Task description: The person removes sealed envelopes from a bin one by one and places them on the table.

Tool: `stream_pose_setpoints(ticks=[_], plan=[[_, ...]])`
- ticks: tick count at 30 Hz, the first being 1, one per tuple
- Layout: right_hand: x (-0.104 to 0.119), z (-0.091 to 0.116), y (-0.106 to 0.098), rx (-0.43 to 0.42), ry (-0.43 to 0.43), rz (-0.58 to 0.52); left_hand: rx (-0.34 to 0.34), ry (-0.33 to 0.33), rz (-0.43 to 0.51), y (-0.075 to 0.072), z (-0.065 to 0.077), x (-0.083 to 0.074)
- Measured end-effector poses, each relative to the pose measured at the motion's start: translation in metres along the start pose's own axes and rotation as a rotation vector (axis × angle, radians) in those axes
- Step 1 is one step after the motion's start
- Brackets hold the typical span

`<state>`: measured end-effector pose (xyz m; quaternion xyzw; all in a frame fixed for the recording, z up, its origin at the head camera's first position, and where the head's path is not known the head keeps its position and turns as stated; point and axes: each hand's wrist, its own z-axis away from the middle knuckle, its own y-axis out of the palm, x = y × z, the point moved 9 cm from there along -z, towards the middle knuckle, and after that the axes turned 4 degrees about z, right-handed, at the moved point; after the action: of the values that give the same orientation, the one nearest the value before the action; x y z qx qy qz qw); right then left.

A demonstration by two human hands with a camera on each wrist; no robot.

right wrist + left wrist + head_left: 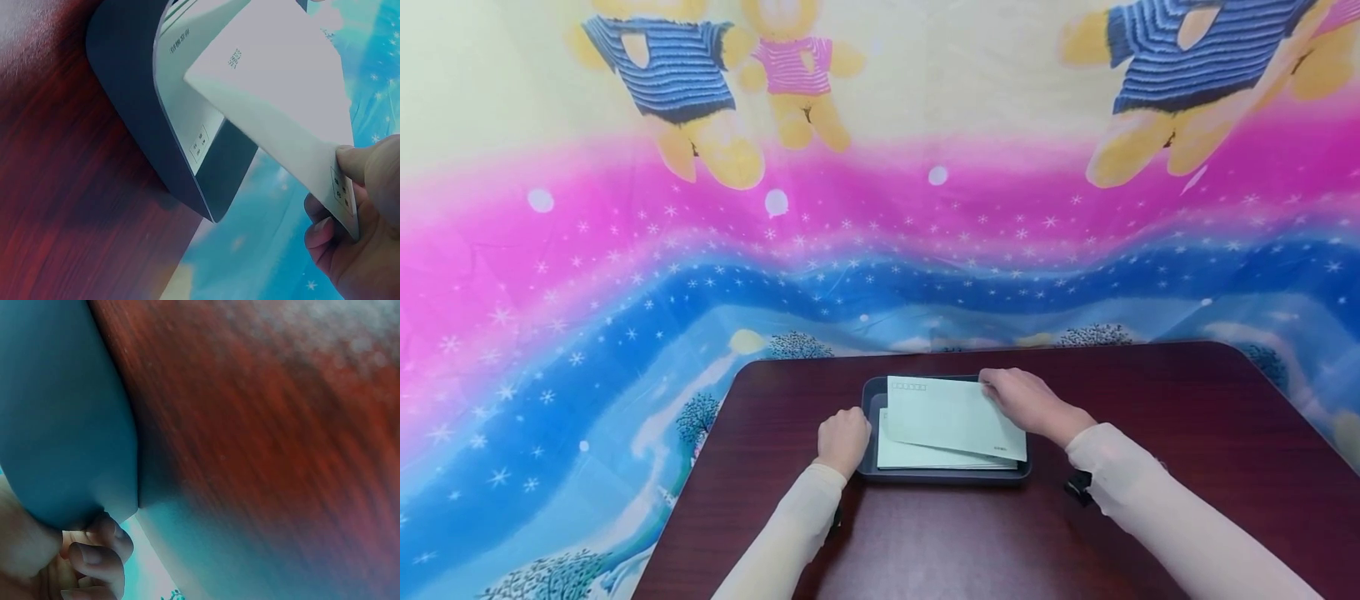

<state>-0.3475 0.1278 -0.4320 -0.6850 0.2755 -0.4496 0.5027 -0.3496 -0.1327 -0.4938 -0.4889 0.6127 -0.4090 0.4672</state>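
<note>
A pale envelope (951,417) is raised at a slant over the dark grey tray (943,477), its far right corner pinched between the thumb and fingers of my right hand (1026,402). In the right wrist view that thumb lies on top of the envelope (275,87), with the fingers beneath. More pale envelopes (917,456) lie stacked inside the tray, partly covered by the raised one. At the tray's left side, my left hand (844,440) grips the rim. Its curled fingers show against the tray wall (69,425) in the left wrist view.
The tray stands on a dark reddish-brown table (775,417) with rounded corners. Behind the table hangs a colourful cloth (880,225) printed with bears and snowflakes. Dark wrist gear (1078,487) shows beneath the right sleeve.
</note>
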Motion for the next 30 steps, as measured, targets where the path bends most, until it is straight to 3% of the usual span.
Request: stream_pose_setpoints(ticks=[13, 30], plan=[[-0.007, 0.006, -0.019, -0.077, -0.056, 0.065, 0.008, 0.008, -0.004, 0.000, -0.001, -0.002], [-0.029, 0.011, -0.026, -0.071, 0.001, 0.041, 0.009, 0.011, -0.015, 0.000, 0.002, -0.002]])
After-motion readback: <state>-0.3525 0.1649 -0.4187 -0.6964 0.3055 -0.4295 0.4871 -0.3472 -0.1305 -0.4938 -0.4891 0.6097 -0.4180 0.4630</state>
